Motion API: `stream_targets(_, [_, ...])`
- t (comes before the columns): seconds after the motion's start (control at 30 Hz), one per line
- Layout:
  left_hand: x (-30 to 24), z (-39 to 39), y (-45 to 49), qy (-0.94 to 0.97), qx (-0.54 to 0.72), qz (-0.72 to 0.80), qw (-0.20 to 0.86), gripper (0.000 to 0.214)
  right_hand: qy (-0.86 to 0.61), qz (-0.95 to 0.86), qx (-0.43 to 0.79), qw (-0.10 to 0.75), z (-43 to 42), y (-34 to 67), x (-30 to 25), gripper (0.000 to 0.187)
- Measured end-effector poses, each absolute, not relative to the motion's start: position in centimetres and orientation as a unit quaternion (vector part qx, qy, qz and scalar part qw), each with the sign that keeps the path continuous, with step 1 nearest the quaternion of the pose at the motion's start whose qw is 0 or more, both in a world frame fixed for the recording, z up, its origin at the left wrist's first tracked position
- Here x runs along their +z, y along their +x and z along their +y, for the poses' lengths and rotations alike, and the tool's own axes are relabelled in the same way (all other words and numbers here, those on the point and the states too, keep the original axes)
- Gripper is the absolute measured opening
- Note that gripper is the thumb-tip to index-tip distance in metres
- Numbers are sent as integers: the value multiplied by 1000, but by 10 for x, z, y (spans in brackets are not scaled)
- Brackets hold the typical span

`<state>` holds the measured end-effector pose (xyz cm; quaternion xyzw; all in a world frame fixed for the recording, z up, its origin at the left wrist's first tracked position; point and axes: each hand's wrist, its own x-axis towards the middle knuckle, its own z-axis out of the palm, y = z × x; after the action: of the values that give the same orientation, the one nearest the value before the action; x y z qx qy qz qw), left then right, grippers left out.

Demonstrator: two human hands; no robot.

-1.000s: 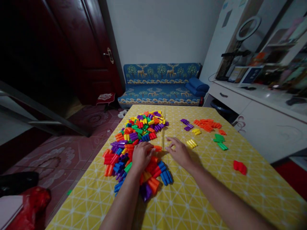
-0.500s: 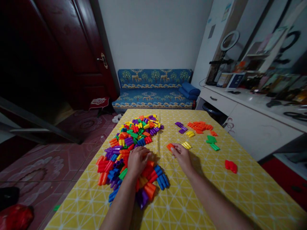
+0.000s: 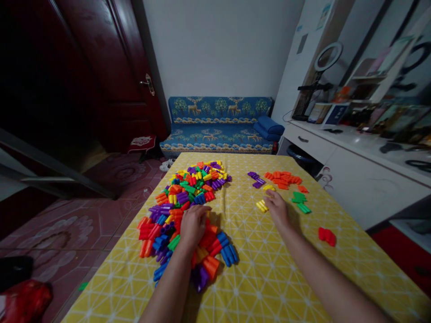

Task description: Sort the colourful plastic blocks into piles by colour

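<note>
My left hand [image 3: 193, 226] lies over the near part of a big mixed pile of plastic building blocks [image 3: 182, 197], in red, orange, yellow, green, blue and purple. Its fingers curl down among the blocks, and what they grip is hidden. On the right side of the table, my right hand [image 3: 278, 208] has its fingers bent together beside a yellow block group [image 3: 261, 206]; whatever is in them is out of sight. Just past its fingertips lie more yellow blocks [image 3: 269, 187]. Farther off are purple blocks [image 3: 256, 180] and a cluster of orange blocks [image 3: 283, 178].
Green blocks [image 3: 301, 202] and red blocks [image 3: 327, 236] lie apart at the right. A yellow patterned cloth [image 3: 249, 287] covers the table. Behind it stands a blue sofa [image 3: 215, 132]; a white dresser [image 3: 363, 179] is at the right.
My right hand has moved right and slightly away from me, past the near yellow blocks. The orange block it held is no longer visible in its fingers. My left hand stays on the pile.
</note>
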<state>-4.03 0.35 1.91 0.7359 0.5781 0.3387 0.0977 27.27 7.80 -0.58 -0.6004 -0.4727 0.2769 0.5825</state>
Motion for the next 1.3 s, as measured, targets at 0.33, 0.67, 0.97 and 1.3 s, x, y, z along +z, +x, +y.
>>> stream_targets(0.33, [25,-5,-35,650,567,460,211,22,-462,-672,298,496,-21,168,6,30])
stream_targets(0.67, [45,-16,-18,463,543,398,577,50,-402,-631,418,516,-40,147,5,57])
stream_targets(0.97, [41,-20,-5,465,469,446,605,52,-468,-573,400,541,-32,151,-1,28])
stream_targets(1.3, [23,-8,-11,491,562,452,489,50,-565,-653,203,461,-22,173,-1,21])
